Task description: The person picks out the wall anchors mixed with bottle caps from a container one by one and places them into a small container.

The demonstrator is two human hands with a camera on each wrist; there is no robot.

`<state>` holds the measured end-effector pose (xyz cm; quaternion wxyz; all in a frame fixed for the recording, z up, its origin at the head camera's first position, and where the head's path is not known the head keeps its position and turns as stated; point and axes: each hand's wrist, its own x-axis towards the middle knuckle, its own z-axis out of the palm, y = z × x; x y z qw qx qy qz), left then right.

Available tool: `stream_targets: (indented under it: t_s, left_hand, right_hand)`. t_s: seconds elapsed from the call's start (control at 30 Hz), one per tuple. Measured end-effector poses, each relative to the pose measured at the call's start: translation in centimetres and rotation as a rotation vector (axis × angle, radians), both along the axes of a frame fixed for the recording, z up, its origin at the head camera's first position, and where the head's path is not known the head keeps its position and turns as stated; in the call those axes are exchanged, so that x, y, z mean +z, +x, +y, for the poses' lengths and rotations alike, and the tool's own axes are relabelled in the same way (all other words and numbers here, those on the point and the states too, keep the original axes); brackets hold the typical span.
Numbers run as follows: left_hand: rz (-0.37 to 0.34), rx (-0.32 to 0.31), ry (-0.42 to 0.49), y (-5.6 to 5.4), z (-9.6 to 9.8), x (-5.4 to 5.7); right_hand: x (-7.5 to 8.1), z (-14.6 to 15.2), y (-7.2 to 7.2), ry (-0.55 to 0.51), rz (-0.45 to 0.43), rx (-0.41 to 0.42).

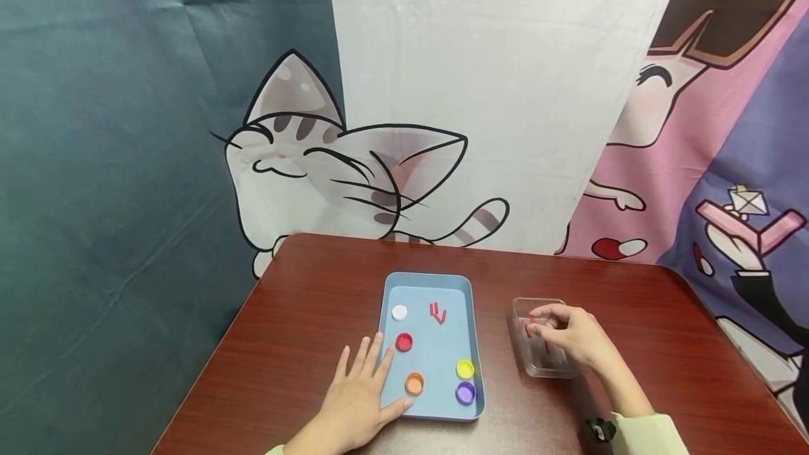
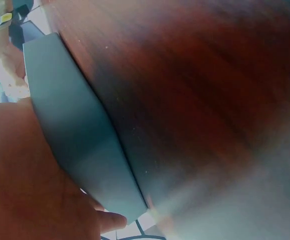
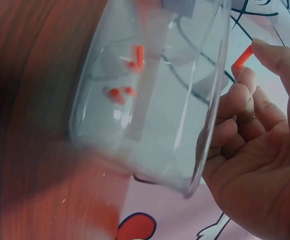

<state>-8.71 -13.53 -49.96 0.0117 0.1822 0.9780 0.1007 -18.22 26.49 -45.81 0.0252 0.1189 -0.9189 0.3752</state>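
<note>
In the head view my left hand (image 1: 354, 402) lies with fingers spread over the left edge of a blue tray (image 1: 436, 399). It holds nothing. My right hand (image 1: 580, 334) is above a clear plastic box (image 1: 551, 373), and its thumb and a finger pinch a short red stick (image 3: 243, 56), seen best in the right wrist view. More red sticks (image 3: 140, 57) lie inside the box. Several red sticks (image 1: 440, 320) rest in the tray's upper part. The left wrist view shows the tray's outer side (image 2: 80, 120) beside my left hand.
Small round lids are in the tray: white (image 1: 399, 312), red (image 1: 404, 342), orange (image 1: 413, 383), yellow (image 1: 465, 369) and purple (image 1: 465, 392). The tray and box stand apart on a brown wooden table (image 1: 316, 300). Behind it hangs a printed cloth (image 1: 505, 90).
</note>
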Motion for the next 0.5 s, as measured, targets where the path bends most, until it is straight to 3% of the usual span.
stream_targets:
  t_s: [0.5]
  left_hand:
    - [0.002,0.000,-0.002,0.1,0.0,0.1]
  right_hand:
    - [-0.6,1.5,0.5,0.009,0.018,0.039]
